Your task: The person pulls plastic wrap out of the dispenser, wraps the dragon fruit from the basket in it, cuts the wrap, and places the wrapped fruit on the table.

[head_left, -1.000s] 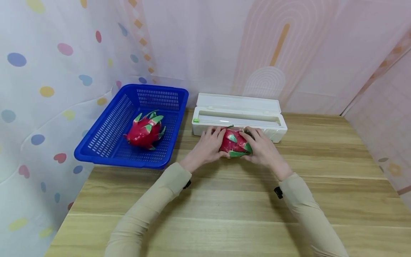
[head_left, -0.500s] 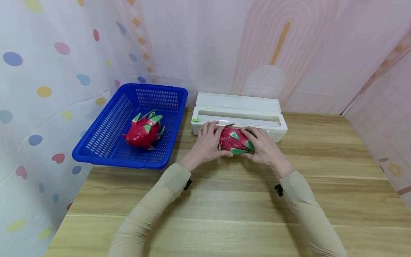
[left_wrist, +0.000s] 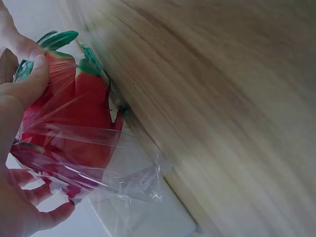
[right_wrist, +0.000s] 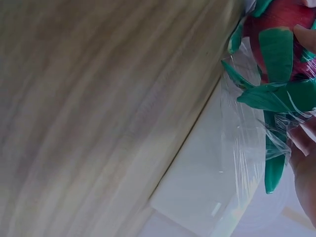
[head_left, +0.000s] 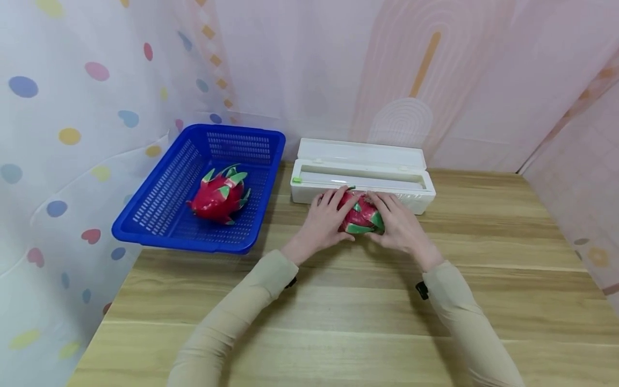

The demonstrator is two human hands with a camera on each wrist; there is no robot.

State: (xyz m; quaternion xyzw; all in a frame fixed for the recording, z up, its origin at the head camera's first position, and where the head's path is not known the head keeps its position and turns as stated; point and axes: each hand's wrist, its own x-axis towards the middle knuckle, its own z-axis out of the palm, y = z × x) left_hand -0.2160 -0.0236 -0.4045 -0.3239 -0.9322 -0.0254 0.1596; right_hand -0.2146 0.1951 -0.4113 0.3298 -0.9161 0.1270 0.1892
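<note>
A red dragon fruit with green scales (head_left: 361,217), covered in clear cling film (left_wrist: 138,175), is in front of the white box (head_left: 309,192). My left hand (head_left: 326,219) holds its left side, with the fingers reaching over the top and the thumb at the near side. From the right, my right hand (head_left: 400,224) grips the other end, its fingers on the film near the green tips. In the left wrist view a loose, crumpled edge of film sticks out past the fruit. Film also stretches from the fruit in front of the box in the right wrist view.
Left of the hands stands a blue slotted basket (head_left: 181,244), with a second dragon fruit (head_left: 217,200) lying inside. The box's lid is raised, a white roll (head_left: 360,181) lies within, and a green slider (head_left: 297,180) sits at its left end. A patterned curtain backs the wooden table (head_left: 329,317).
My left hand first spread wider around the fruit's left side, then moved right, its fingers now further over the top. The right hand stays at the right end with small finger shifts.
</note>
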